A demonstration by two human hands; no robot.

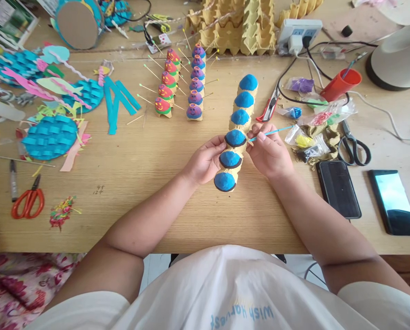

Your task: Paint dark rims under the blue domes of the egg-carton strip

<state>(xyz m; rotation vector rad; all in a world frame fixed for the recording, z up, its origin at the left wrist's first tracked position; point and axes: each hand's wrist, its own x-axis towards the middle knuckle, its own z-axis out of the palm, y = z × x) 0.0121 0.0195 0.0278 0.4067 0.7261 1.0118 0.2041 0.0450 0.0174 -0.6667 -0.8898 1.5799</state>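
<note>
Now the left hand (206, 158) has its grip pinching the side of a bumpy, blue-topped strip (235, 138), in from the near edge of the desk (163, 215). The right hand's (271, 156) grip pinches a thin blue stick (277, 131) beside it. Wide wood lies left, up to some bright scraps (62, 212). A red cutter (270, 106), small bags (307, 141) and a black phone (338, 189) crowd the right.

Orange-handled scissors (30, 193) on wooden table (205, 217)
</note>
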